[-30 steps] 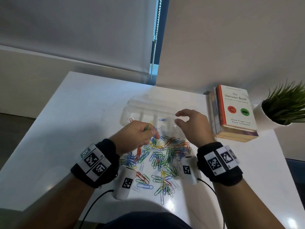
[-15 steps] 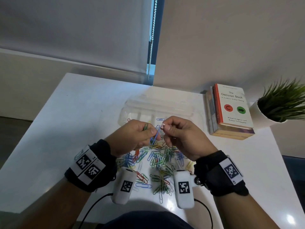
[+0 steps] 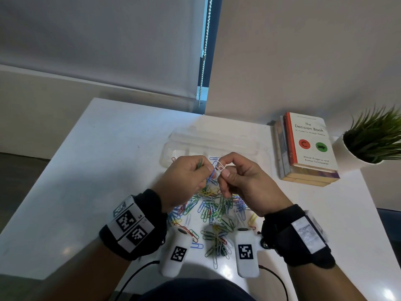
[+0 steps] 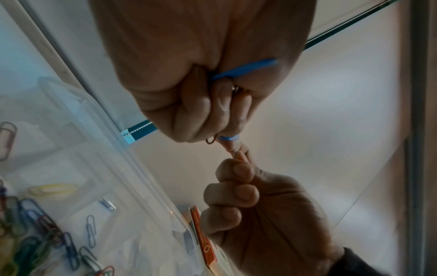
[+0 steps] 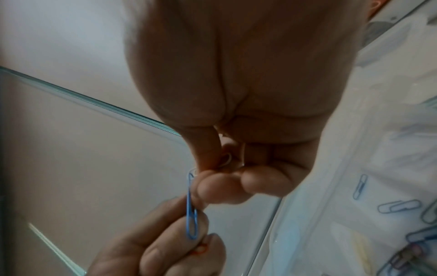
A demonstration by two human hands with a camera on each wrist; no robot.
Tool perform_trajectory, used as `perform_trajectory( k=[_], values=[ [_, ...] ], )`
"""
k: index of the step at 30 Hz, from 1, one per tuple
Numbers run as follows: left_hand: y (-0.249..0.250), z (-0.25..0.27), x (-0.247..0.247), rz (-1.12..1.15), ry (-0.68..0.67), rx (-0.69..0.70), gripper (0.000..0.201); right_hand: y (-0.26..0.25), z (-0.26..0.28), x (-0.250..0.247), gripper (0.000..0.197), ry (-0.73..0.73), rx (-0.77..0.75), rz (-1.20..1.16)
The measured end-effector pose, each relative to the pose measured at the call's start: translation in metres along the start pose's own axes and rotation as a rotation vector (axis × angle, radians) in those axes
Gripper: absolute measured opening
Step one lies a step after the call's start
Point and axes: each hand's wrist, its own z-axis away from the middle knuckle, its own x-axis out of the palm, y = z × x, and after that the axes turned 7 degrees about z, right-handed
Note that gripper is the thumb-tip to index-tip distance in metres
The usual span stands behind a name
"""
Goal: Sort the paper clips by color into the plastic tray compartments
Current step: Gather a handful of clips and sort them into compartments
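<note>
Both hands hover together above a pile of mixed coloured paper clips [image 3: 213, 213] on the white table. My left hand [image 3: 207, 169] pinches a blue clip [image 3: 211, 173] and keeps a green clip [image 3: 199, 164] tucked in its fingers; an orange-red clip [image 5: 201, 249] also shows in its grip. My right hand [image 3: 223, 170] pinches a white clip [image 3: 221, 166] whose end touches the top of the blue clip [image 5: 192, 211]. Behind the hands lies the clear plastic tray [image 3: 217, 141], with a red clip [image 3: 173, 159], a yellow clip [image 4: 52, 188] and a blue clip [image 4: 91, 229] in separate compartments.
A stack of books [image 3: 308, 148] lies right of the tray, and a potted plant [image 3: 373, 140] stands at the far right table edge. A blind's bead chain [image 3: 204, 51] hangs behind the table. The table's left half is bare white surface.
The right hand, open over the tray a second ago, came left to the left hand and closed on the white clip. Both hands have stayed together since half a second ago.
</note>
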Motion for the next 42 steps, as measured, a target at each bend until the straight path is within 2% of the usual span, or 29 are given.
perform_trajectory(
  k=[3,5,8,10,12,15,17,20,22,26,28,35,39,42],
  values=[
    [0.003,0.002,-0.002,-0.052,-0.067,-0.025,0.026,0.000,0.000,-0.003,0.008,0.020,-0.003,-0.061],
    [0.004,0.002,-0.005,-0.075,-0.145,-0.049,0.024,-0.001,-0.001,-0.005,0.002,0.055,0.001,-0.144],
    [0.005,0.004,-0.005,-0.035,-0.203,-0.057,0.019,-0.003,-0.002,-0.007,0.004,0.098,0.007,-0.195],
    [0.006,0.005,-0.003,-0.017,-0.175,-0.044,0.019,-0.003,-0.003,-0.007,0.003,0.110,-0.003,-0.196],
    [0.006,0.004,-0.002,-0.057,-0.072,-0.009,0.025,-0.003,-0.001,-0.007,0.002,0.118,-0.015,-0.171],
    [0.005,0.001,-0.002,-0.157,0.078,0.102,0.029,-0.003,0.002,-0.007,0.002,0.127,-0.035,-0.097],
    [0.004,0.001,-0.001,-0.186,0.120,0.166,0.027,-0.005,0.005,-0.007,0.003,0.128,-0.044,-0.055],
    [0.007,0.003,0.002,-0.193,0.139,0.230,0.024,-0.006,0.007,-0.010,0.013,0.133,-0.058,-0.041],
    [0.010,0.005,0.004,-0.201,0.149,0.271,0.025,-0.008,0.008,-0.009,0.013,0.156,-0.084,-0.051],
    [0.015,0.004,0.005,-0.199,0.179,0.280,0.025,-0.009,0.007,-0.004,0.016,0.344,-0.216,0.028],
    [0.017,0.003,0.005,-0.187,0.183,0.274,0.025,-0.008,0.007,0.000,0.014,0.386,-0.264,0.079],
    [0.017,0.004,0.008,-0.163,0.198,0.301,0.025,-0.005,0.007,0.006,0.001,0.337,-0.244,0.070],
    [0.018,0.004,0.008,-0.135,0.163,0.290,0.024,-0.008,0.008,0.007,0.008,0.309,-0.240,0.130],
    [0.018,0.003,0.006,-0.131,0.164,0.258,0.025,-0.007,0.008,0.006,0.001,0.299,-0.251,0.173]
  ],
)
